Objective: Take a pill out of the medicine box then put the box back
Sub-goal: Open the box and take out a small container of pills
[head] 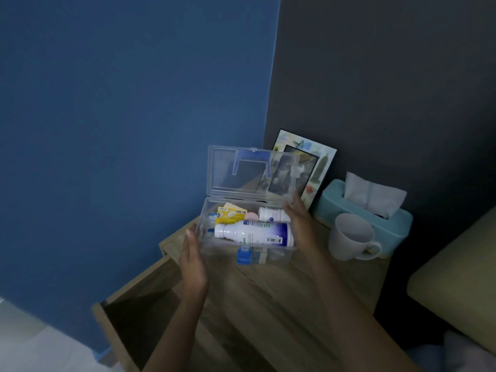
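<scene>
A clear plastic medicine box [279, 255] with a blue latch stands on the wooden nightstand [263, 299], its lid [228, 170] raised upright. Inside lie a large white bottle [252, 233] with a blue label, a small white bottle [272, 214] behind it, and a yellow packet [230, 212]. My left hand [192, 260] rests flat against the box's left end. My right hand [299, 218] presses the right end, fingertips near the lid's hinge corner. Both hands hold the box between them. No loose pill is visible.
A white mug [351, 236] stands right of the box, with a teal tissue box [373, 213] behind it. A picture frame [319, 167] leans on the dark wall. The nightstand's drawer [134, 310] is pulled open at lower left. A bed edge [456, 277] lies at right.
</scene>
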`<state>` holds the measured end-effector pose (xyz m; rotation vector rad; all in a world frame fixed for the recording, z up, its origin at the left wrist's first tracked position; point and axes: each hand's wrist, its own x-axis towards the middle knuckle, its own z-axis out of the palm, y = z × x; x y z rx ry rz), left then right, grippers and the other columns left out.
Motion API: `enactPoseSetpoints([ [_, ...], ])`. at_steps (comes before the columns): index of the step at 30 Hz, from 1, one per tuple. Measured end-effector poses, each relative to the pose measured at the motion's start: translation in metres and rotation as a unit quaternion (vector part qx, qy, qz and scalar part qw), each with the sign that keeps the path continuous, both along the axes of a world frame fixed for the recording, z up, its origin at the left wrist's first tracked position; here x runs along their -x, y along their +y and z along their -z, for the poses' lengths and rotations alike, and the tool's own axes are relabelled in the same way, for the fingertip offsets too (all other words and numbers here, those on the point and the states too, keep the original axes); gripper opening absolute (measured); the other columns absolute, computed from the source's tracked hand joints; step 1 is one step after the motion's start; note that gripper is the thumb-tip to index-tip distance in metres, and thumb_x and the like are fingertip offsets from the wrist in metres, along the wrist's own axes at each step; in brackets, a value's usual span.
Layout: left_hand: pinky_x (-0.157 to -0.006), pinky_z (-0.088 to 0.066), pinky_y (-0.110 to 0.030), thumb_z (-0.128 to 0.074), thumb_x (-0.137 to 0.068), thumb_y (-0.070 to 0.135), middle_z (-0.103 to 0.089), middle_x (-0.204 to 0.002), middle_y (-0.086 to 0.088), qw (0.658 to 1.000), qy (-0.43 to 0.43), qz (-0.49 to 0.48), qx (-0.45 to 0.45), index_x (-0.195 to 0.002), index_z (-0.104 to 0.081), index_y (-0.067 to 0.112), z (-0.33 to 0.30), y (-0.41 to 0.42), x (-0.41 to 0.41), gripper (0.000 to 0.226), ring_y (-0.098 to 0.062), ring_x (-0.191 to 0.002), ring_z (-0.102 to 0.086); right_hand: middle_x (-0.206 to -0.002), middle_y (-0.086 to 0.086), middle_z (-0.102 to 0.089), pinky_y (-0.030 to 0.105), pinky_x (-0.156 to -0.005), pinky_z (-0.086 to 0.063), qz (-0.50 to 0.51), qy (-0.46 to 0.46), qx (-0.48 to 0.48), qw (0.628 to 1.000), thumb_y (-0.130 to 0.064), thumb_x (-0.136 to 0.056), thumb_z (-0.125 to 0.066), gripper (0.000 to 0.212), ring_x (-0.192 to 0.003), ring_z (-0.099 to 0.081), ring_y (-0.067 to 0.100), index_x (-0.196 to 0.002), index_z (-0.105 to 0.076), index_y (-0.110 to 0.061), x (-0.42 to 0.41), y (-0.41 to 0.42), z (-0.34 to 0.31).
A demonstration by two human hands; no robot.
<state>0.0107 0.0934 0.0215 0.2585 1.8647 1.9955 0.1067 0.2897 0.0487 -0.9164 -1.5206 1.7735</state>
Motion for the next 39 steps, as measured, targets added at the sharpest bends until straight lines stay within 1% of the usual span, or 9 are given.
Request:
enactPoseSetpoints([
  [2,-0.114,-0.028,-0.050,-0.022,-0.080,0.068,-0.042,-0.149,-0.005,1.000,0.000,0.003,-0.005,-0.142,-0.041,0.023,0.001,0.000,0.000,0.079,-0.024,-0.137,-0.039,-0.158,0.001,-0.029,0.019,-0.067,-0.055,0.001,0.005,0.012,1.000,-0.007,-0.097,-0.048,0.066,-0.128,-0.050,0.023,-0.152,-0.019,-0.029,0.002,-0.001,0.002],
  [6,-0.115,-0.028,-0.051,-0.022,-0.082,0.067,-0.042,-0.149,-0.006,1.000,-0.010,0.007,-0.004,-0.142,-0.041,0.023,0.002,-0.001,0.001,0.077,-0.024,-0.138,-0.038,-0.159,0.004,-0.025,0.027,-0.071,-0.053,-0.004,0.009,0.025,1.000,0.002,-0.094,-0.047,0.072,-0.131,-0.047,0.029,-0.152,-0.016,-0.027,0.002,0.003,0.005],
  [11,-0.111,-0.028,-0.037,-0.021,-0.098,0.050,-0.040,-0.150,-0.003,1.000,0.011,0.001,-0.008,-0.142,-0.040,0.024,0.003,-0.001,0.001,0.055,-0.020,-0.138,-0.036,-0.159,0.006,-0.025,0.021,-0.068,-0.051,0.002,0.015,0.047,0.999,0.010,-0.093,-0.040,0.070,-0.128,-0.046,0.026,-0.152,-0.017,-0.019,0.000,-0.001,0.008],
  [19,-0.108,-0.024,-0.029,-0.023,-0.100,0.044,-0.034,-0.153,-0.002,0.999,0.039,-0.009,0.007,-0.146,-0.034,0.021,0.005,0.000,0.001,0.052,-0.019,-0.141,-0.030,-0.155,0.008,-0.032,0.011,-0.058,-0.052,0.008,0.015,0.048,0.999,0.008,-0.094,-0.039,0.066,-0.109,-0.048,0.018,-0.152,-0.018,-0.015,0.000,-0.003,0.004],
  [23,-0.112,-0.024,-0.030,-0.024,-0.100,0.043,-0.034,-0.154,-0.001,0.998,0.056,-0.004,0.009,-0.147,-0.032,0.018,0.003,0.003,0.005,0.054,-0.015,-0.142,-0.030,-0.159,0.008,-0.025,0.022,-0.073,-0.051,0.011,0.029,0.052,0.998,0.011,-0.094,-0.038,0.068,-0.129,-0.044,0.024,-0.153,-0.016,-0.014,-0.002,-0.005,0.005],
  [25,-0.113,-0.023,-0.028,-0.024,-0.101,0.041,-0.034,-0.154,-0.002,0.998,0.058,-0.010,0.008,-0.147,-0.033,0.015,0.002,0.004,0.007,0.054,-0.014,-0.141,-0.030,-0.160,0.007,-0.020,0.017,-0.071,-0.050,0.013,0.037,0.057,0.998,0.012,-0.093,-0.037,0.068,-0.137,-0.038,0.029,-0.153,-0.015,-0.014,-0.002,-0.008,0.005],
  [31,-0.108,-0.023,-0.023,-0.027,-0.098,0.047,-0.033,-0.154,-0.001,0.997,0.069,-0.007,0.017,-0.147,-0.031,0.017,0.002,0.002,0.008,0.057,-0.014,-0.142,-0.028,-0.160,0.008,-0.021,0.021,-0.080,-0.049,0.017,0.034,0.054,0.998,0.012,-0.094,-0.036,0.067,-0.136,-0.038,0.027,-0.152,-0.016,-0.013,-0.002,-0.009,0.005],
  [34,-0.108,-0.024,-0.023,-0.036,-0.097,0.047,-0.035,-0.153,0.002,0.989,0.141,-0.032,0.036,-0.145,-0.036,0.019,-0.004,0.005,0.013,0.056,-0.008,-0.141,-0.028,-0.159,0.008,-0.023,0.009,-0.064,-0.050,0.018,0.040,0.059,0.997,0.012,-0.094,-0.036,0.066,-0.126,-0.041,0.019,-0.152,-0.017,-0.013,-0.002,-0.010,0.004],
  [39,-0.092,-0.045,-0.020,-0.052,-0.092,0.042,-0.062,-0.118,0.008,0.959,0.282,0.003,0.025,-0.120,-0.062,0.023,-0.030,0.037,0.028,0.035,-0.004,-0.110,-0.056,-0.159,0.008,-0.023,0.012,-0.065,-0.052,0.022,0.054,0.071,0.996,0.013,-0.094,-0.035,0.067,-0.131,-0.041,0.022,-0.152,-0.016,-0.013,-0.002,-0.009,0.007],
])
